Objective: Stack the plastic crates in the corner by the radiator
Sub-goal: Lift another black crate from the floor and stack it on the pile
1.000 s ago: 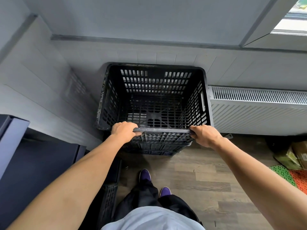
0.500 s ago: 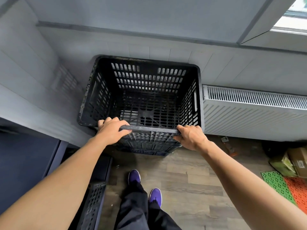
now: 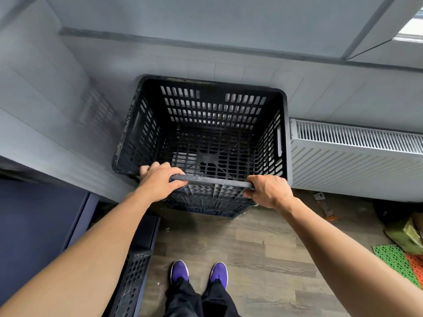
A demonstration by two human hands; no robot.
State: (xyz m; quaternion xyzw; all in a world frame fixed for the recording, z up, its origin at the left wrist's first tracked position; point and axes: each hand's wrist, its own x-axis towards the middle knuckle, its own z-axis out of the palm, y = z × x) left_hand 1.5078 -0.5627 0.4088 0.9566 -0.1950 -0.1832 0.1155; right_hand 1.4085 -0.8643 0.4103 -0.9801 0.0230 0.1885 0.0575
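A black slotted plastic crate [image 3: 206, 124] stands in the corner, its right side against the white radiator [image 3: 352, 156] and its back at the grey wall. It sits on top of another dark crate [image 3: 206, 208], of which only the front lower edge shows. My left hand [image 3: 158, 180] grips the near rim at its left end, and my right hand [image 3: 267, 191] grips the same rim at its right end. The crate is empty inside.
Another black crate [image 3: 132, 277] lies low at my left beside a dark blue cabinet [image 3: 34, 236]. Green and orange mats [image 3: 398, 264] and a greenish package [image 3: 405, 234] lie on the wood floor at the right. My purple shoes [image 3: 199, 273] stand behind the stack.
The crate shifted slightly left, away from the radiator, then back toward it. Both hands have stayed on the near rim, and my feet stepped back.
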